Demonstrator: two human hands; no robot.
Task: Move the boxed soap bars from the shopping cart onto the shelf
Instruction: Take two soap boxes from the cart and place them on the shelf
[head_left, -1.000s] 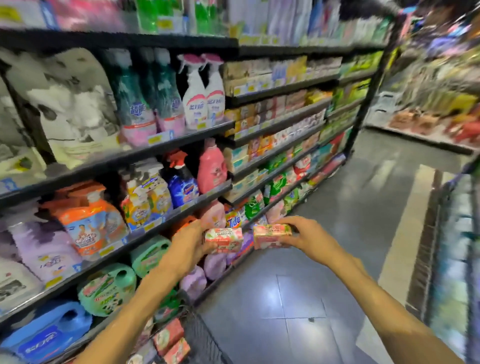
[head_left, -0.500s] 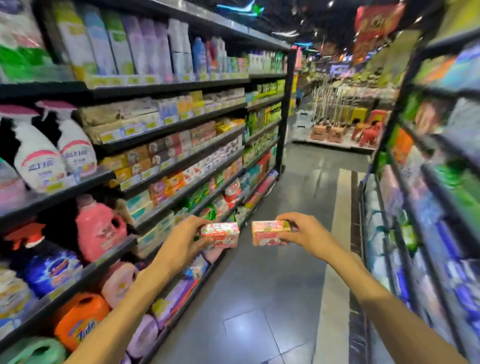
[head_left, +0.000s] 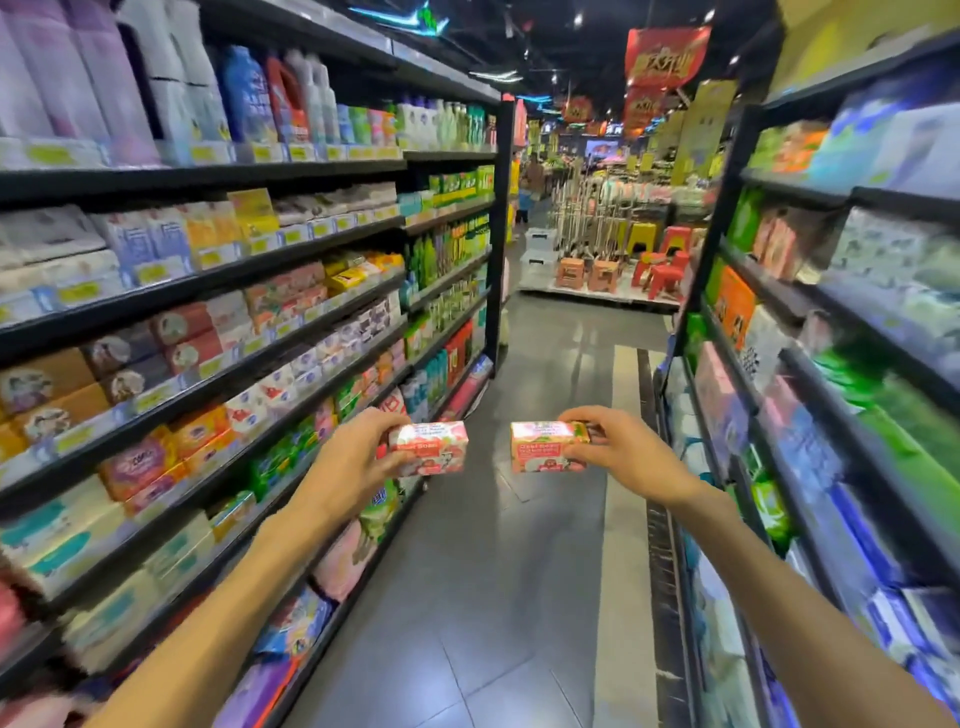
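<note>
My left hand (head_left: 353, 462) grips a pink-and-white boxed soap bar (head_left: 434, 449) by its left end. My right hand (head_left: 623, 457) grips a second, orange-pink boxed soap bar (head_left: 545, 449) by its right end. Both boxes are held level in mid-air over the aisle floor, a short gap between them. The shelf unit (head_left: 218, 280) on my left carries rows of boxed soaps on its middle tiers. The shopping cart is out of view.
A second shelf unit (head_left: 810, 322) of packaged goods lines the right side. The grey tiled aisle (head_left: 498, 571) runs ahead to a display of plastic stools (head_left: 660, 265). A person (head_left: 530, 182) stands far off past the aisle's end.
The view has swung up and right along the aisle; the cart and detergent bottles dropped out of sight. Both hands keep their boxes, now held a little further apart.
</note>
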